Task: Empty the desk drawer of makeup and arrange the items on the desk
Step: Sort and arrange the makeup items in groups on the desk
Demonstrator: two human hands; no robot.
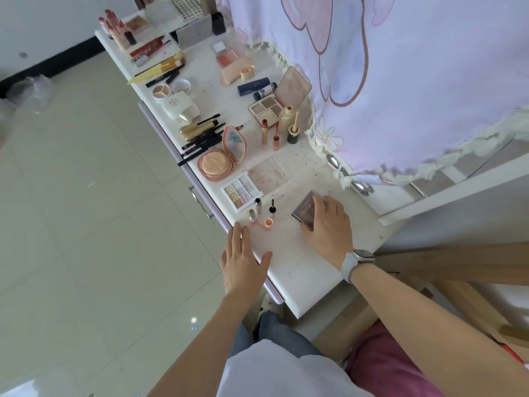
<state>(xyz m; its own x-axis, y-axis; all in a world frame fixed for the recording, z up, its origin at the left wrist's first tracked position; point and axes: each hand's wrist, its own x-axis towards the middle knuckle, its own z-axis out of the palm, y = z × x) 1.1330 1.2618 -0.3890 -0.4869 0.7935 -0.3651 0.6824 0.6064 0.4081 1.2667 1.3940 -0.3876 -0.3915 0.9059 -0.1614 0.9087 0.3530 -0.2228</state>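
Low in the middle of the frame, the right hand grips a dark square case flat on the white desk, fingers curled over its edges. The left hand lies flat with straight fingers at the desk's front edge, holding nothing. Just beyond it stand small bottles and a glitter palette, with more makeup stretching toward the upper left.
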